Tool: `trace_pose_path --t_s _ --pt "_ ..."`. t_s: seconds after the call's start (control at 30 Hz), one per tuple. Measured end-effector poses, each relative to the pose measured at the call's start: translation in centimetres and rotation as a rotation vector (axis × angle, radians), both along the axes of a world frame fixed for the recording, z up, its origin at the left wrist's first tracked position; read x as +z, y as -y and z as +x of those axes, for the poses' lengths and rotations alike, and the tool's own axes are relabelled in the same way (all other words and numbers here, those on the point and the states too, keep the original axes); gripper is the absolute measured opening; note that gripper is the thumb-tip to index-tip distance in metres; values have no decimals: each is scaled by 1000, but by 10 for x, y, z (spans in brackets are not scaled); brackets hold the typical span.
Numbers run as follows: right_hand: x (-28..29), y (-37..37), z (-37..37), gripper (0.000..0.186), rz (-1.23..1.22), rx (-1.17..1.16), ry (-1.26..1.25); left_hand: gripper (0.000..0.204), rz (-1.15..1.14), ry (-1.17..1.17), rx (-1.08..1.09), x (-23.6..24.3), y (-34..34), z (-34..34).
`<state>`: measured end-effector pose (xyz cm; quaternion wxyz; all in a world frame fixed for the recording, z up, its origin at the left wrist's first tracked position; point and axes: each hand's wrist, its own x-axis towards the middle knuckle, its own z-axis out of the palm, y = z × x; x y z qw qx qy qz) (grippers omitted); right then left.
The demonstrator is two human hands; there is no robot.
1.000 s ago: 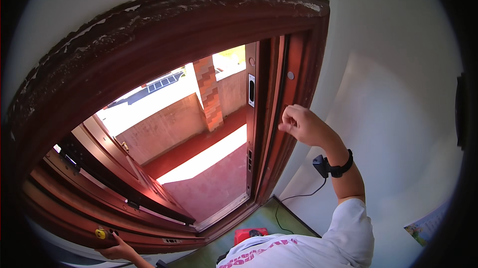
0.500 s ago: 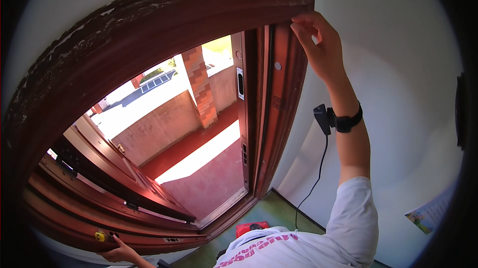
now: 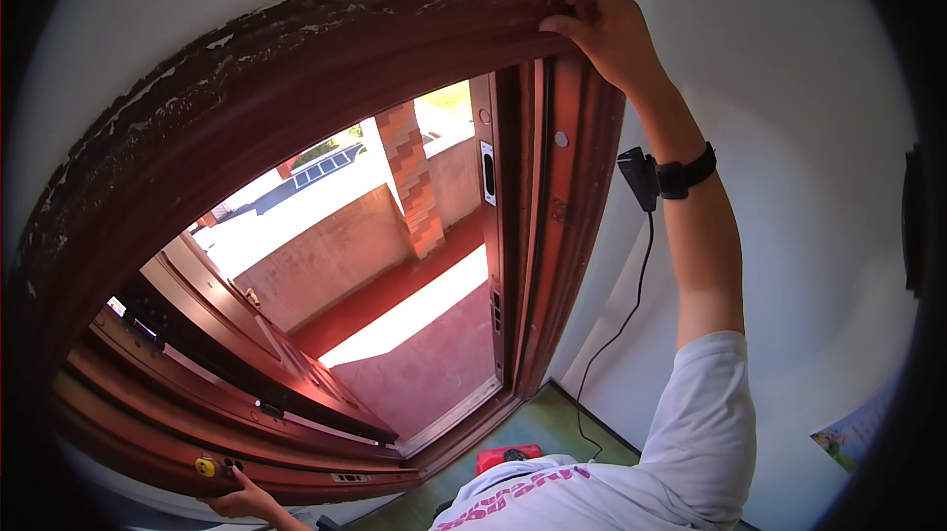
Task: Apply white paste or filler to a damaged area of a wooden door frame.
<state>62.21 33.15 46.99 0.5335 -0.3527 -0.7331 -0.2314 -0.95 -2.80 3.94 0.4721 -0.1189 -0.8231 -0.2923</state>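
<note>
Dark red-brown, worn and flaking along its top edge, the door frame [image 3: 345, 68] spans the space between your two hands. Your right hand [image 3: 614, 33] has climbed: a second ago it was beside the right-hand jamb, half a second ago at the upper corner, and now it is up at the right end of the lintel. Its fingers are bent and the thumb points along the wood; you can't be seen clearly to pinch anything there, so I cannot tell. Your left hand [image 3: 245, 503] has stayed low by the left-hand jamb, its fingertips just beside a small yellow-and-black case [image 3: 206, 466] that looks like a tape measure. Whether you grip that case or only touch it, I cannot tell.

Pink lettering crosses the white T-shirt [image 3: 582, 501] between your arms, partly lost in folds. Well to the right of your right forearm, a poster [image 3: 838, 447] bears print too small to read.

The case lies just left of your left fingers, far below your right hand. Below your right hand, a black wristband [image 3: 688, 177] circles that wrist, a dark cable [image 3: 616, 334] hanging from its box.
</note>
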Motion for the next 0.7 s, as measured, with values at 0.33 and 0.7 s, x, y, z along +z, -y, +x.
trace_pose_path --t_s 0.33,0.7 --pt "1 -1 5 33 16 208 34 111 -43 -124 26 -15 5 -13" --pt "7 0 7 37 -37 104 37 107 -13 -80 -52 -18 10 -18"
